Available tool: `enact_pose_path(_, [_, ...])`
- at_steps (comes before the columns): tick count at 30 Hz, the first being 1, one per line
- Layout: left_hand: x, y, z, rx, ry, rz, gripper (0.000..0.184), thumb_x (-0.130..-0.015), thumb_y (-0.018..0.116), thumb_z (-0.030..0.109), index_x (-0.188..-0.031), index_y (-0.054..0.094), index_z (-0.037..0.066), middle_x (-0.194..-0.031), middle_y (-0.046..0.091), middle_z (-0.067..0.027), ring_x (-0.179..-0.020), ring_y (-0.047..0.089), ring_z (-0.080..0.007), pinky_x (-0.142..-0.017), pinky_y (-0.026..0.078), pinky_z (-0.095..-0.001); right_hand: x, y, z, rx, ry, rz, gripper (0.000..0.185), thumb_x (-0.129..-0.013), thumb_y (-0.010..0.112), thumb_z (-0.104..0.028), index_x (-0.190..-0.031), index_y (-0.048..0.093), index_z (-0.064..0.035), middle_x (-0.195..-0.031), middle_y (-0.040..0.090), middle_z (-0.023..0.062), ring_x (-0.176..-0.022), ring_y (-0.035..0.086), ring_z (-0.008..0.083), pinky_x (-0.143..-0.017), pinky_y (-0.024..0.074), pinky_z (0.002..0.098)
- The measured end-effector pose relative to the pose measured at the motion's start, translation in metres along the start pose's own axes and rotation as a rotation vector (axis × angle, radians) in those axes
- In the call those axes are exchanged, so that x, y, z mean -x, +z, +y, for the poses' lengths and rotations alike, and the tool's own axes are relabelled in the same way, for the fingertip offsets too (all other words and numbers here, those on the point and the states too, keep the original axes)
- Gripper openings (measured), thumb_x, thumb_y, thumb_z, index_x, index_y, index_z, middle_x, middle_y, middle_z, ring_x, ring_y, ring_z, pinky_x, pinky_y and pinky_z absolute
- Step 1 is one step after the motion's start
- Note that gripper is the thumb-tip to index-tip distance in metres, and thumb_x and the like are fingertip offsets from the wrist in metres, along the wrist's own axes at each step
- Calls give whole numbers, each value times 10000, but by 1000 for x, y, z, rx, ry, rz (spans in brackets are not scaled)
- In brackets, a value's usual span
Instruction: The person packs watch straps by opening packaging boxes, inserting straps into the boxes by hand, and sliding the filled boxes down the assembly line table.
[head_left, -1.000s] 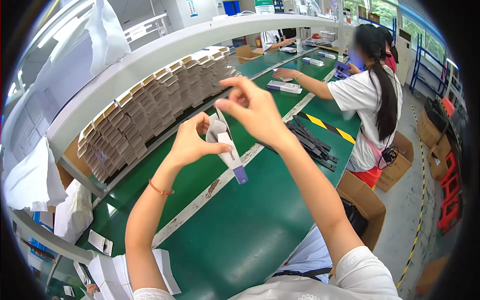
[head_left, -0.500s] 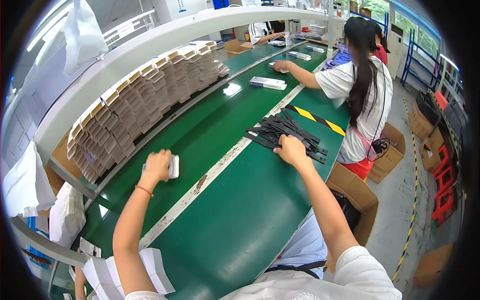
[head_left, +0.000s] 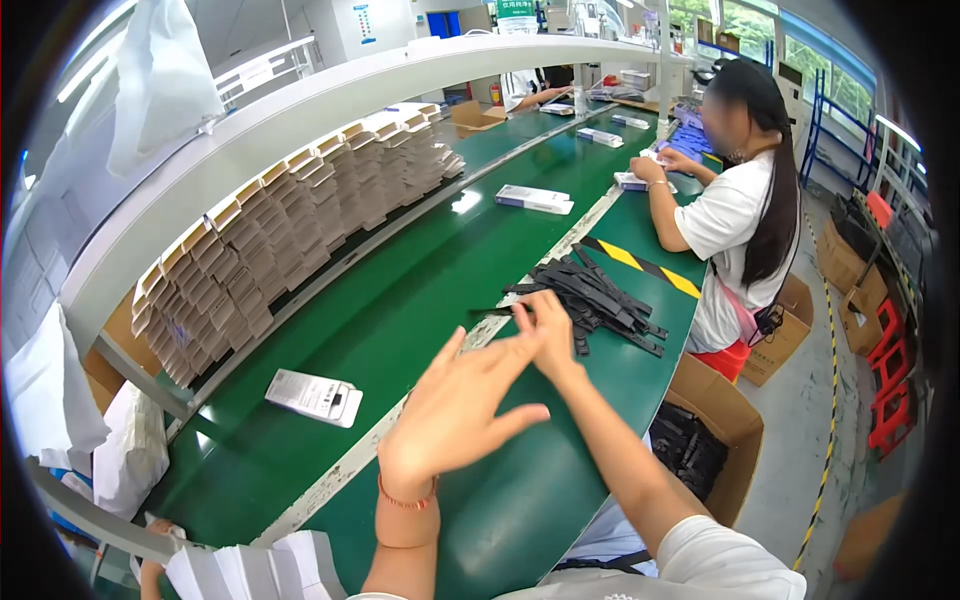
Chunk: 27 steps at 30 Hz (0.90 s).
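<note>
My left hand [head_left: 462,405] is open, fingers spread and empty, above the white-edged strip of the green bench, and it partly overlaps my right hand. My right hand [head_left: 548,338] is closed in a pinch on a thin black strip [head_left: 490,311] that sticks out to the left. Just beyond it lies a pile of black strips [head_left: 590,292]. A white carton [head_left: 315,397] with an open end flap rests on the green belt [head_left: 380,290], to the left of my hands. Farther up the belt sits another white and purple carton [head_left: 535,200].
Stacked folded cartons [head_left: 290,215] line the belt's far side. Yellow-black tape [head_left: 640,265] crosses the bench beyond the pile. A co-worker [head_left: 740,200] at the right handles a carton. White folded sheets [head_left: 255,572] lie at the lower left; a cardboard box [head_left: 735,420] holds black pieces.
My left hand has let go of the carton, now lying on the belt, and moved right beside my right hand. The right hand has drawn back slightly from the pile with a black strip.
</note>
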<state>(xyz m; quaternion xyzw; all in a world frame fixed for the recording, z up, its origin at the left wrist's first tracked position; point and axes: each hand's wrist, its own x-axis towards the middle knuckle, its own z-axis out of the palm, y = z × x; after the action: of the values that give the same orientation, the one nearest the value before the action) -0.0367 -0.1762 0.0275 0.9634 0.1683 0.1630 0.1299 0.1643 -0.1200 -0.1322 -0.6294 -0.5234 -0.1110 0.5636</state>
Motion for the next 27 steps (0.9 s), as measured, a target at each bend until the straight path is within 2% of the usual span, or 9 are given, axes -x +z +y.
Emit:
enact_pose_path(2, [2,-1,0,31,47,-34,645,-807,621,409,-1336,416,102,-1245,530,-121,-1149,494,-297,-1046,266,-537,12,30,11,-628,343,-30,121,-869,611,-135,-913,610,-22,-851,620,56,-618,610,113,-505,448,223])
enact_pose_path(4, [5,-2,-5,-25,-25,-85,643,-808,621,411,-1332,421,97,-1222,544,-124,-1132,507,-305,-1037,276,-546,16,39,12,-1055,516,-98,158,-890,594,-161,-955,598,-16,-886,625,42,-632,617,120,-495,446,213])
enact_pose_path(8, [11,-8,-21,2,-127,-93,645,-791,657,374,-1316,438,70,-1209,552,-138,-1099,528,-318,-1014,330,-512,20,29,8,-1152,760,-137,187,-898,587,-191,-980,559,-26,-841,606,29,-653,600,114,-511,451,216])
enact_pose_path(13, [12,-6,-28,-72,-173,1,630,-775,682,327,-1285,462,28,-1109,589,-174,-896,594,-330,-756,479,-377,25,25,10,-1297,870,-241,161,-875,612,-165,-967,540,-54,-849,587,13,-698,528,77,-636,457,234])
enact_pose_path(20, [12,-9,-24,5,-44,-9,571,-781,678,312,-1231,503,7,-1064,602,-173,-870,592,-331,-745,483,-368,23,22,7,-1334,893,-340,238,-882,598,-168,-1075,564,-34,-928,607,20,-702,516,63,-672,444,223])
enact_pose_path(23, [17,-29,-30,376,431,-377,338,-815,649,282,-989,595,-3,-952,608,-160,-801,605,-301,-694,492,-353,23,22,6,-1317,905,-358,266,-883,597,-175,-1103,560,-29,-943,612,25,-704,516,62,-678,445,223])
enact_pose_path(25, [34,-41,-25,629,1042,-426,90,-807,538,62,-843,597,5,-865,596,-154,-704,585,-289,-608,498,-376,24,23,5,-1320,914,-353,269,-882,598,-179,-1102,561,-29,-945,613,26,-706,516,62,-680,446,223])
enact_pose_path(26, [46,-48,-19,766,1340,-485,151,-801,444,-28,-768,589,-3,-835,592,-168,-684,577,-288,-606,505,-391,24,23,6,-1307,918,-355,275,-883,596,-181,-1110,560,-31,-943,611,21,-714,523,63,-687,444,224])
enact_pose_path(27, [47,-41,-10,1085,1549,-563,222,-841,405,13,-774,605,-58,-827,596,-201,-691,584,-304,-648,510,-392,23,22,6,-1294,921,-357,280,-884,595,-183,-1118,559,-33,-941,609,17,-722,530,64,-694,442,225])
